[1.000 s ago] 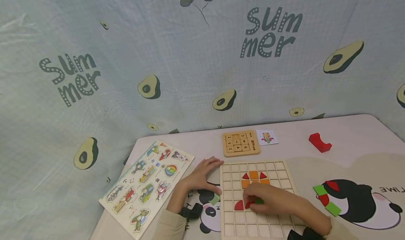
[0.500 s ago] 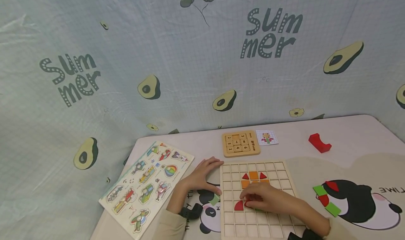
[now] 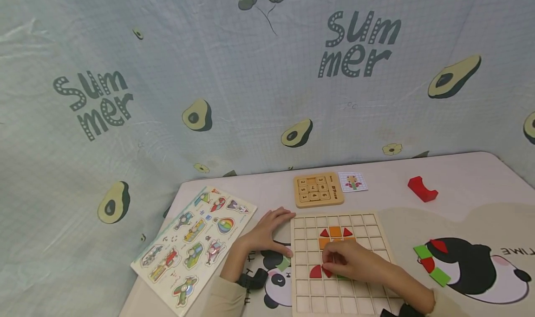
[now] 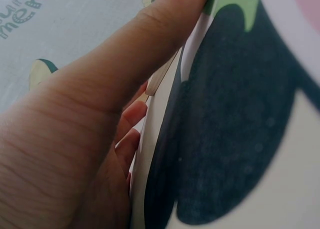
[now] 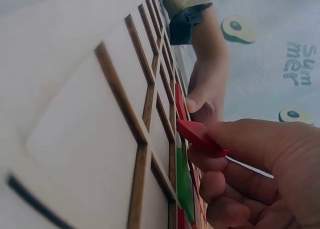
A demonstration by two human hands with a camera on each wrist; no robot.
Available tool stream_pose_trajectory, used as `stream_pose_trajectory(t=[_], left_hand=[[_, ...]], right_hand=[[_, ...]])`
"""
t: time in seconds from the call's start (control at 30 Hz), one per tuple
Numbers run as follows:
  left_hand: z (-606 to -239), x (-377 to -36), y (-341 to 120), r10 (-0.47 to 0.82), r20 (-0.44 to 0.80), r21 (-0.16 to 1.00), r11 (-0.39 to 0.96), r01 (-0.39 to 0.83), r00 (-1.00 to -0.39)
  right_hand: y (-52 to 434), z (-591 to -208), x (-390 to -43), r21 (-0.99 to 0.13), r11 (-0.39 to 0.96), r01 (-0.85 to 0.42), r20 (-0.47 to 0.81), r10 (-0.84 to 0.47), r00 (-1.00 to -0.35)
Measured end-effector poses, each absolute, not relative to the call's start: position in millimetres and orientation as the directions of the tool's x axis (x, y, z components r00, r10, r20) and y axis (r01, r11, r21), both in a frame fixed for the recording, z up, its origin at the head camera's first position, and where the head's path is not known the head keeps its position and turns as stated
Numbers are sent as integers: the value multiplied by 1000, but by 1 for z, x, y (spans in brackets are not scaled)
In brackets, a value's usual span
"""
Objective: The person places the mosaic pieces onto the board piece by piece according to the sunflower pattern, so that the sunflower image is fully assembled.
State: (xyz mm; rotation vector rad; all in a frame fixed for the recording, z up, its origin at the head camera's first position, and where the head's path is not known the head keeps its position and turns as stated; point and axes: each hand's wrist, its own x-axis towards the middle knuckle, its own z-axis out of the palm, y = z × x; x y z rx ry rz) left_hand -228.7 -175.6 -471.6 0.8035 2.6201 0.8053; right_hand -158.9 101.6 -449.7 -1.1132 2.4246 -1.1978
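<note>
My right hand (image 3: 353, 261) pinches a red wooden tile (image 5: 199, 137) between thumb and fingers, low over the wooden grid board (image 3: 303, 287). Fingers cover part of that tile, so its full outline is hidden. Just left of it, a red quarter-circle tile (image 3: 315, 271) lies in a cell. Under the right hand a green tile (image 5: 185, 184) shows partly. Farther up the board are orange square tiles (image 3: 335, 231) and two red triangle tiles (image 3: 324, 233). My left hand (image 3: 265, 233) rests at the board's left edge, fingers and thumb spread.
A picture puzzle board (image 3: 194, 247) lies at the left. Behind the grid stand a wooden number puzzle (image 3: 318, 190) and a pattern card (image 3: 353, 181). A red arch block (image 3: 422, 189) is at the back right. Loose green tiles (image 3: 440, 276) and red ones lie right.
The red tile has turned in my right fingers, and its pointed end now shows beside the quarter-circle tile. My right fingers have shifted slightly. The left hand has stayed put.
</note>
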Motion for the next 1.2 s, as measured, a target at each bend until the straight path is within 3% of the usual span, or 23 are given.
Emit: stream_pose_trajectory(t=[0.8,1.2], left_hand=[[-469,-226,-175,575,-108,590,694,414,-811],[-466,-226,-176,600,-87,602,668,437,-795]], right_hand=[[105,-442,-154,-621,547,-561,-25,-729,-684],[105,-443,-154,-674,493,-550,0,-745,-667]])
